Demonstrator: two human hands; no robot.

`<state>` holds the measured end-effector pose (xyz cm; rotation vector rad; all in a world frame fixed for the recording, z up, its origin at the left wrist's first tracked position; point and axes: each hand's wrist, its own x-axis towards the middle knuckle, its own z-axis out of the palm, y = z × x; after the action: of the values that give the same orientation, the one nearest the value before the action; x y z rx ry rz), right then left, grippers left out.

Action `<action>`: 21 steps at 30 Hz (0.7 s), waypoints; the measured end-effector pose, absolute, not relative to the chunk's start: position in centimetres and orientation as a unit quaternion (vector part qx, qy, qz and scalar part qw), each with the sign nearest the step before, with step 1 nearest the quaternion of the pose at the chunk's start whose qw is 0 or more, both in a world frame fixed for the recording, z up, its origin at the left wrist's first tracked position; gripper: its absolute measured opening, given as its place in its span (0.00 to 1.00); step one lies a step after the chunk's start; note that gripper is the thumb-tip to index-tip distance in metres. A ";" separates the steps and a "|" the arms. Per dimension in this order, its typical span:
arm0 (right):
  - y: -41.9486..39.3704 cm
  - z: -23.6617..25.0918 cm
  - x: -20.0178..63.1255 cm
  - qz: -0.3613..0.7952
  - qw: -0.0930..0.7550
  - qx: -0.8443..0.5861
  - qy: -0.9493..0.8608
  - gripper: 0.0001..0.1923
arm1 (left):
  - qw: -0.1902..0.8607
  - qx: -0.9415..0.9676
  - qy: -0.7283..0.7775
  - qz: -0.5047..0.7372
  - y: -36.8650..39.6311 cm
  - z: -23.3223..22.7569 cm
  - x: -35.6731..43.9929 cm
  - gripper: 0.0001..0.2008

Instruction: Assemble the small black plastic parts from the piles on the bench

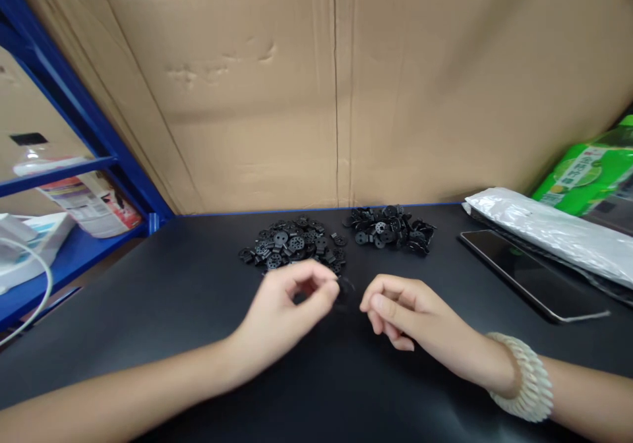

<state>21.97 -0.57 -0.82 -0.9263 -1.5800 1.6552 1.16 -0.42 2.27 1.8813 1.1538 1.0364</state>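
Observation:
Thumb and forefinger of my left hand point(291, 308) are pinched on a small dark plastic piece point(347, 286), blurred against the black table. Just right of it, my right hand point(410, 311) hovers with fingers curled and thumb against the forefinger. Whether anything sits between those fingers is hidden. Beyond my left hand lies a heap of small black round plastic parts with holes point(297, 242). A second heap of black plastic parts point(390, 229) is further right, behind my right hand. A pale coiled band point(527, 377) circles my right wrist.
A smartphone point(529, 271) lies on the black table point(163, 285) at right, beside a silvery plastic bag point(548, 229) and a green package point(578, 173). Cardboard point(247, 100) walls the back. At left, a blue rack point(99, 120) holds a labelled bottle point(93, 199) and a white cable point(47, 285).

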 end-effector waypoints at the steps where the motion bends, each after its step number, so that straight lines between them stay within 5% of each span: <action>1: -0.6 -0.7 22.0 0.635 0.331 -0.360 -0.598 0.19 | 0.268 0.745 0.450 0.412 0.3 2.8 0.5 0.07; 4: -0.6 -0.4 22.0 0.635 0.325 -0.373 -0.593 0.21 | 0.094 0.787 0.469 0.389 3.0 3.8 -1.7 0.08; 12: -1.0 0.2 22.0 0.632 0.291 -0.370 -0.616 0.21 | 0.042 0.788 0.501 0.356 5.2 3.1 -3.1 0.11; 17: -0.9 0.1 22.2 0.590 0.298 -0.368 -0.654 0.18 | 0.082 0.832 0.416 0.357 1.6 2.4 -0.6 0.11; 21: 0.9 1.0 24.1 0.406 0.341 -0.401 -0.747 0.13 | 0.185 0.880 0.331 0.286 -1.3 1.1 1.1 0.14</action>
<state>24.10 0.94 0.96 -1.0434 -1.9445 1.0556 1.11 -1.29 1.14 2.4807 0.9324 0.8074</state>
